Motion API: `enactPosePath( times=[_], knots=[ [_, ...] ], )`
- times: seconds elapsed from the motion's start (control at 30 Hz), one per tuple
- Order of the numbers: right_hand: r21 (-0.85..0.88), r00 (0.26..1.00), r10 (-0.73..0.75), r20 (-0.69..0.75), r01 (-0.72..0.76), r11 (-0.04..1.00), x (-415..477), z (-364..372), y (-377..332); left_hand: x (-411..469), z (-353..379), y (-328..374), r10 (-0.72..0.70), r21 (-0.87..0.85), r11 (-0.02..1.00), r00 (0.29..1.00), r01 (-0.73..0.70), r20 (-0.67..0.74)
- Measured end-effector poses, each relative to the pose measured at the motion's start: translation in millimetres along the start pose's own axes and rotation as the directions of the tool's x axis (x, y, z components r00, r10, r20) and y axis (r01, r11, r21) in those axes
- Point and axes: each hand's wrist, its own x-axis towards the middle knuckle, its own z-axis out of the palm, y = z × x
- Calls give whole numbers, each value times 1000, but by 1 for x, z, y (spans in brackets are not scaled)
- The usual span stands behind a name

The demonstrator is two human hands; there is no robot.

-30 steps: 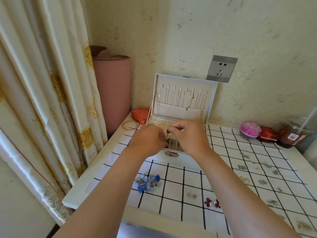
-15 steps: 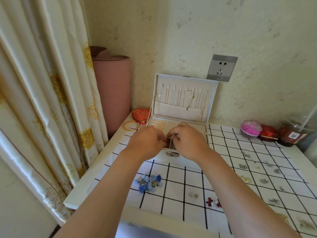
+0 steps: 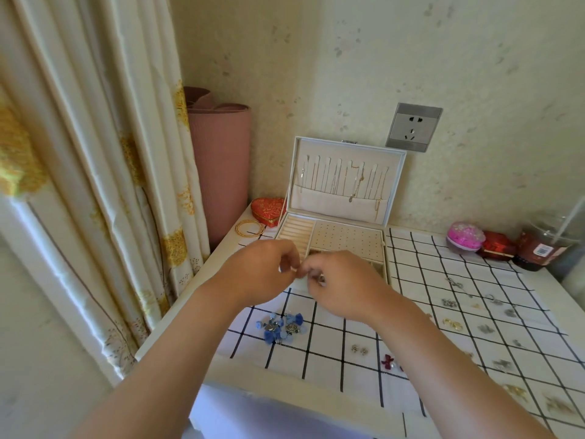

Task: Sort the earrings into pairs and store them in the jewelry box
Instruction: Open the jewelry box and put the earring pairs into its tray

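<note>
The white jewelry box (image 3: 345, 239) stands open at the back of the table, with necklaces hanging in its lid. My left hand (image 3: 262, 270) and my right hand (image 3: 342, 280) meet in front of the box, above its front edge, fingers curled. Their fingertips pinch a small earring (image 3: 319, 278) between them; it is mostly hidden. On the checked cloth (image 3: 411, 312) lie a blue tasselled pair (image 3: 280, 327), a small silver pair (image 3: 359, 350) and a red bow earring (image 3: 386, 361). Several more earrings (image 3: 474, 312) are scattered to the right.
A red heart box (image 3: 267, 210) and gold bangles (image 3: 250, 229) sit left of the jewelry box. A pink pot (image 3: 465, 239), a red box (image 3: 497, 245) and a jar (image 3: 541, 245) line the back right. A pink rolled mat (image 3: 218, 166) and curtain (image 3: 95, 153) stand left.
Both hands have drawn back from over the box compartments toward me, staying together with fingertips touching.
</note>
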Motion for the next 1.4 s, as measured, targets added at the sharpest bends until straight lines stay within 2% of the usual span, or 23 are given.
enactPosePath(
  times=[0.1,0.2,0.27,0.37,0.43,0.53,0.67,0.83,1.07,1.17,1.4],
  knots=[
    [-49,975,31,220,-21,999,-12,11,-4,-19,2,-6,-61,43,998,984,54,169],
    [-74,961,35,275,-16,997,-13,18,-7,-31,6,-15,-148,102,987,938,121,314],
    [-73,959,-6,284,27,997,-12,21,-10,-34,9,-18,-182,119,982,921,150,344],
    [-93,956,-50,288,80,992,-11,24,-14,-34,13,-19,-192,147,978,916,148,352],
    [-96,954,-34,299,65,993,-10,24,-14,-32,14,-19,-188,153,978,914,142,359],
    [-40,946,23,324,-10,999,-10,24,-11,-28,15,-18,-181,153,980,905,130,386],
    [81,937,73,342,-107,991,-8,25,-9,-26,16,-14,-116,149,987,927,66,356],
    [122,894,139,425,-208,970,-6,24,-12,-29,25,-4,-95,170,984,954,47,285],
    [143,883,207,422,-291,946,-9,21,-4,-32,29,5,-131,170,982,955,87,266],
    [102,858,265,441,-341,935,-11,20,-3,-31,33,9,-160,223,969,960,108,231],
    [24,838,237,492,-286,958,-12,19,-5,-30,36,12,-146,254,964,961,84,235]
  ],
)
